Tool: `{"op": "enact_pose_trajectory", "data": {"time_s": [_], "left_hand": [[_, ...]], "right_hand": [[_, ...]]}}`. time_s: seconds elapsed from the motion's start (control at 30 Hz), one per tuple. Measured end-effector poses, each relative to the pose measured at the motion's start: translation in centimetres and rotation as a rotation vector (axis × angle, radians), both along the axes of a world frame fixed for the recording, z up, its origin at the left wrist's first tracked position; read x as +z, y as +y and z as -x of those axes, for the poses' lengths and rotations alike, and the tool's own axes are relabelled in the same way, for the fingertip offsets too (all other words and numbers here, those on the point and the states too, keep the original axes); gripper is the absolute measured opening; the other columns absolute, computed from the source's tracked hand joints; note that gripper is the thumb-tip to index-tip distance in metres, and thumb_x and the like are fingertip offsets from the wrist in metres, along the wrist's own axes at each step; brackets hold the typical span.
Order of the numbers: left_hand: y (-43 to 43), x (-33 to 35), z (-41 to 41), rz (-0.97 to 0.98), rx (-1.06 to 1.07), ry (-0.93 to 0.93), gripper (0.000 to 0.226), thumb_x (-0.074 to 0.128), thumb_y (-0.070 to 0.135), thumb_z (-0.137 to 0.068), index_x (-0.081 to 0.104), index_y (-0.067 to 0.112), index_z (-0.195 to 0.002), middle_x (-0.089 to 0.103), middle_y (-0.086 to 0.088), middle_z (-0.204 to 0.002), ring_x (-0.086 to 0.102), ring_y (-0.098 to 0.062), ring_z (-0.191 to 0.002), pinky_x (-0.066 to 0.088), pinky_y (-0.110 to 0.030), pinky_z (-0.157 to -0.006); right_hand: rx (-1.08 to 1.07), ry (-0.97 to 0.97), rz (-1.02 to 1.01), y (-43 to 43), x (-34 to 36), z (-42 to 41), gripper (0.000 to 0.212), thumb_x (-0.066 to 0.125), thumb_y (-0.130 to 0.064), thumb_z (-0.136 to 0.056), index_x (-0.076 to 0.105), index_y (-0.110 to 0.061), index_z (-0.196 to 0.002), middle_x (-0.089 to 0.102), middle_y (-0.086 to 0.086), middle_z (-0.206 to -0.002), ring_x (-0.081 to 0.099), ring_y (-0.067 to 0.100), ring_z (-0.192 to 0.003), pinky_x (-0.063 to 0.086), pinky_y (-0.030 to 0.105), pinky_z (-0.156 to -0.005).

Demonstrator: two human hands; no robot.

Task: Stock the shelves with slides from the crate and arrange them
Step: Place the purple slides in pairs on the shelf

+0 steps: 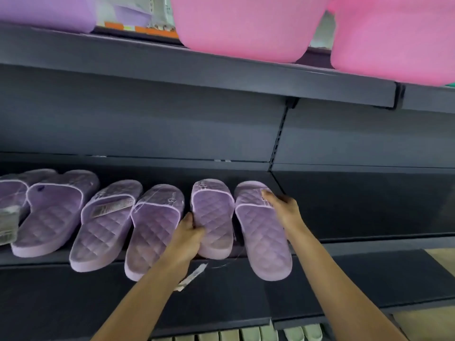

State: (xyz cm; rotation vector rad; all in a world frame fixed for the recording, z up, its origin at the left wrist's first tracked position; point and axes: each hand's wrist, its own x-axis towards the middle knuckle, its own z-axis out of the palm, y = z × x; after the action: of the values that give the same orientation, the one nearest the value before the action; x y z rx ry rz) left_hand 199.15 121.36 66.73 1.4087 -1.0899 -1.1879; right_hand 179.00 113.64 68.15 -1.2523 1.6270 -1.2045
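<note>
- My left grip (190, 232) grasps the left slide (214, 217), thumb on its outer edge and fingers curled onto the footbed near the heel.
- My right grip (283, 207) grasps the right slide (261, 237), fingers curled over the strap at its far edge.
- Both slides seem to rest on the shelf (369, 205), toes to the back. The right heel overhangs the front lip more than the left.
- The 2 sit just beside each other at the right end of a row (105, 222) of at least 4 more purple slides, which lie at a slant.
- A tag (194, 274) dangles below the lip, under my left wrist.
- Pink tubs (246, 28) stand on the shelf above, and pale slides (246, 334) show on the one below. The crate is out of view.
- Step in hand, as I judge it: setting down and squaring this pair. Stocking looks partway done, with bare shelf to the right.
- The next move calls for pushing the right slide back until its heel matches the left, with the 2 kept parallel. Then I let go without nudging the slide beside my left thumb.
</note>
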Motion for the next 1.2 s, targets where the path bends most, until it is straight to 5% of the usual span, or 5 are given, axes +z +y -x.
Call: {"op": "enact_pose_trajectory", "data": {"time_s": [0.07, 0.17, 0.37, 0.7, 1.2], "left_hand": [[-0.7, -0.2, 0.4, 0.059, 0.034, -0.109, 0.03, 0.043, -0.008, -0.085, 0.05, 0.017, -0.099, 0.057, 0.003, -0.089, 0.056, -0.013, -0.084, 0.045, -0.02, -0.07], [-1.0, -0.3, 0.9, 0.124, 0.068, -0.212, 0.032, 0.048, -0.01, -0.082, 0.045, 0.01, -0.106, 0.05, 0.003, -0.08, 0.051, -0.017, -0.077, 0.037, -0.013, -0.056], [0.2, -0.2, 0.7, 0.179, 0.016, -0.259, 0.057, 0.055, 0.01, -0.089, 0.031, 0.014, -0.141, 0.038, 0.009, -0.124, 0.034, -0.004, -0.111, 0.028, -0.017, -0.088], [3.9, 0.6, -3.4, 0.351, -0.17, -0.601, 0.043, 0.055, 0.018, -0.091, 0.046, 0.022, -0.133, 0.047, 0.01, -0.128, 0.044, -0.005, -0.118, 0.026, -0.01, -0.089], [11.7, -0.1, -9.3, 0.509, -0.023, -1.045, 0.04, 0.065, 0.009, -0.082, 0.058, 0.01, -0.122, 0.057, -0.009, -0.126, 0.058, -0.035, -0.101, 0.044, -0.047, -0.09]], "right_hand": [[-0.019, 0.01, 0.01, -1.1, -0.6, -0.1, 0.02, 0.064, -0.031, -0.085, 0.064, -0.018, -0.07, 0.063, -0.001, -0.07, 0.059, 0.015, -0.07, 0.045, 0.03, -0.071], [0.034, 0.174, 0.094, -1.8, -1.3, -0.2, 0.026, 0.059, -0.024, -0.088, 0.066, 0.0, -0.088, 0.066, 0.015, -0.083, 0.062, 0.027, -0.08, 0.044, 0.034, -0.072], [0.137, 0.427, 0.139, -1.1, -1.7, -0.1, 0.034, 0.046, -0.034, -0.095, 0.057, -0.016, -0.122, 0.058, 0.01, -0.121, 0.058, 0.024, -0.105, 0.044, 0.03, -0.088], [0.158, 0.712, 0.263, 7.8, -1.6, -0.1, 0.06, 0.05, -0.042, -0.09, 0.033, -0.019, -0.143, 0.038, 0.011, -0.14, 0.046, 0.03, -0.121, 0.044, 0.041, -0.092], [0.163, 0.856, 0.315, 20.8, -1.7, -1.5, 0.055, 0.055, -0.039, -0.089, 0.042, -0.015, -0.137, 0.05, 0.006, -0.133, 0.052, 0.029, -0.113, 0.047, 0.046, -0.088]]}}
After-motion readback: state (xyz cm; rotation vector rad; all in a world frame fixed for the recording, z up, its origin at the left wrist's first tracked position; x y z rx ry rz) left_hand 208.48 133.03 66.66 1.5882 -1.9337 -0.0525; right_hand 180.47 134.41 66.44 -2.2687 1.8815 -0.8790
